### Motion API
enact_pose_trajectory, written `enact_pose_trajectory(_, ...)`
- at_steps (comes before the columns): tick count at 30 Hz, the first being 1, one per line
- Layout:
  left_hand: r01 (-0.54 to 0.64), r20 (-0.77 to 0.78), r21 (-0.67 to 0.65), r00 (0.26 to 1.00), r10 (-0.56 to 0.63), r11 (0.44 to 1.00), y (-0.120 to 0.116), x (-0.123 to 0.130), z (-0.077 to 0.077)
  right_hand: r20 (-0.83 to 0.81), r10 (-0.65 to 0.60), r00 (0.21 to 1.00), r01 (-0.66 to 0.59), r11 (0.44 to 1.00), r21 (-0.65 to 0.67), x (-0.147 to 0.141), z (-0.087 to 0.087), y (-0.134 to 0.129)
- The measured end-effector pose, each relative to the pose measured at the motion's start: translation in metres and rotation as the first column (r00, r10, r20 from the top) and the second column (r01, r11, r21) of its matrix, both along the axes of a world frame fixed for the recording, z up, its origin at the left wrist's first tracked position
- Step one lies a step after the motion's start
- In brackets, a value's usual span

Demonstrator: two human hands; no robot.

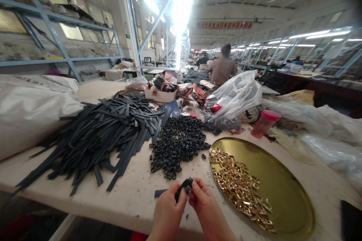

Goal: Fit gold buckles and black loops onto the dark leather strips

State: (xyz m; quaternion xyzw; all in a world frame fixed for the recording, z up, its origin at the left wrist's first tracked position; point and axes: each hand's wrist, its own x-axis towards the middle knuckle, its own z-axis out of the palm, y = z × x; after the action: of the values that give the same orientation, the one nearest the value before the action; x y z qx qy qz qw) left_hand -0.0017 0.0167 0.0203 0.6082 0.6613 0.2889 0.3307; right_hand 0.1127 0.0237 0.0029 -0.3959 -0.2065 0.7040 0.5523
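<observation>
Near the table's front edge, my left hand point(169, 205) is closed on a dark strap point(184, 183), which bends up over the fingers. A flat strap end point(160, 193) shows to the left of that hand; whether it belongs to the same strap I cannot tell. My right hand point(206, 201) pinches at the strap's tip, where a small dark loop seems to sit, partly hidden by the fingers. Just beyond my hands lies a heap of small black loops point(181, 143). To their left spreads a big pile of dark flat straps point(104, 135).
At right, a golden oval tray point(285, 180) carries many gold metal buckles point(240, 184). Behind it stand a pink-lidded jar point(265, 123) and a clear plastic bag point(237, 98). A white sack point(34, 113) lies at left, a carton point(160, 95) farther back. A person point(223, 66) is beyond.
</observation>
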Motion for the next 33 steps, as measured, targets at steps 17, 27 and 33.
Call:
enact_pose_trajectory(17,0.229,0.223,-0.193,0.957,-0.185,0.954,-0.005,-0.004,0.000,-0.179,0.097,0.979,-0.105,0.994,-0.033,0.007,-0.015,-0.009)
enact_pose_trajectory(27,0.356,0.196,-0.176,0.926,-0.322,0.918,-0.001,-0.011,0.000,-0.071,0.192,0.979,-0.193,0.981,-0.008,0.011,-0.023,-0.013)
enact_pose_trajectory(33,0.271,0.307,-0.148,0.927,-0.216,0.951,-0.008,-0.008,0.001,-0.073,0.141,0.987,-0.144,0.989,-0.043,0.012,-0.014,-0.011)
